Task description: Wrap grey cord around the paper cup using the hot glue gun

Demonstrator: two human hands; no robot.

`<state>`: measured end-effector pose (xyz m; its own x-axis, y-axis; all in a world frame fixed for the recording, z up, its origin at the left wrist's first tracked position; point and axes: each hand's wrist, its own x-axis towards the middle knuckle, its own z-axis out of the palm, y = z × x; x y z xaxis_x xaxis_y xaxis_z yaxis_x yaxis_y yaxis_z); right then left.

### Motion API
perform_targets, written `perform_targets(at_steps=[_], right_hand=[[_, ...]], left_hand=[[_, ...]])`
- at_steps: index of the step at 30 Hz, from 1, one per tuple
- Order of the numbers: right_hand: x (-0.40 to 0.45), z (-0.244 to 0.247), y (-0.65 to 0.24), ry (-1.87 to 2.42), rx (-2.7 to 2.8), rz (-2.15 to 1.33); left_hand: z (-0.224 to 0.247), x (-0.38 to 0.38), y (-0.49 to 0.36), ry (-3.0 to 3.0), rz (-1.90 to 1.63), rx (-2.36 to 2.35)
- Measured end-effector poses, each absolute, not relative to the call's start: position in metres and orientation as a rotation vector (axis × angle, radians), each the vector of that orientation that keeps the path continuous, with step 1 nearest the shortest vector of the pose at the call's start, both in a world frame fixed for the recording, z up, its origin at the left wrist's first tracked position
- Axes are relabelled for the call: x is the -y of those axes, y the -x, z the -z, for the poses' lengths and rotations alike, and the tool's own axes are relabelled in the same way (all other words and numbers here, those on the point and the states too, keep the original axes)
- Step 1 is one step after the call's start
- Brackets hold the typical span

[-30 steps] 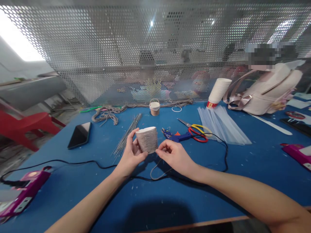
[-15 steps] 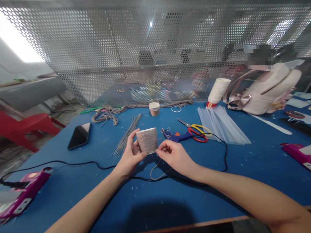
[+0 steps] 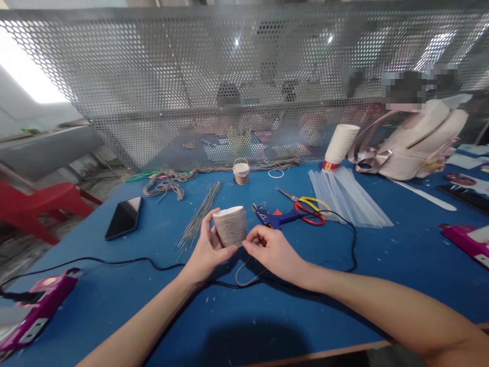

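A paper cup wrapped in grey-brown cord (image 3: 231, 227) is held above the blue table, its white rim tipped slightly into view. My left hand (image 3: 208, 250) grips it from the left, thumb near the base and fingers round the far side. Close against the cup's lower right side, my right hand (image 3: 269, 251) pinches the thin cord (image 3: 237, 275), which hangs in a loop beneath. Behind the hands lie a blue glue gun (image 3: 280, 217) and scissors with red and yellow handles (image 3: 308, 210).
Wire stems (image 3: 200, 216) and a phone (image 3: 124, 217) lie left. Toward the mesh screen (image 3: 171, 102) are a small basket (image 3: 241, 173), stacked cups (image 3: 340, 145), translucent strips (image 3: 347, 196) and a backpack (image 3: 416, 140). A black cable (image 3: 145, 259) crosses the table. People sit beyond the screen.
The wrapped cup has tipped a little, showing more of its white opening, and sits slightly lower in view. Both hands still hold as before, and the view has shifted slightly.
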<state>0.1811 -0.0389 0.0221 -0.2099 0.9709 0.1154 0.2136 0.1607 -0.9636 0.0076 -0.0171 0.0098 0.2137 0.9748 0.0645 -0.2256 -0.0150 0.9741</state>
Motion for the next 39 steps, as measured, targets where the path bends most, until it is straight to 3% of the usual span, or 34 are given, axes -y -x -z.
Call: perform_targets(at_steps=[39], right_hand=[[0.0384, -0.0176, -0.1872, 1.144, 1.622, -1.087]], left_hand=[[-0.0106, 0.0172, -0.0061, -1.018, -1.148, -0.757]])
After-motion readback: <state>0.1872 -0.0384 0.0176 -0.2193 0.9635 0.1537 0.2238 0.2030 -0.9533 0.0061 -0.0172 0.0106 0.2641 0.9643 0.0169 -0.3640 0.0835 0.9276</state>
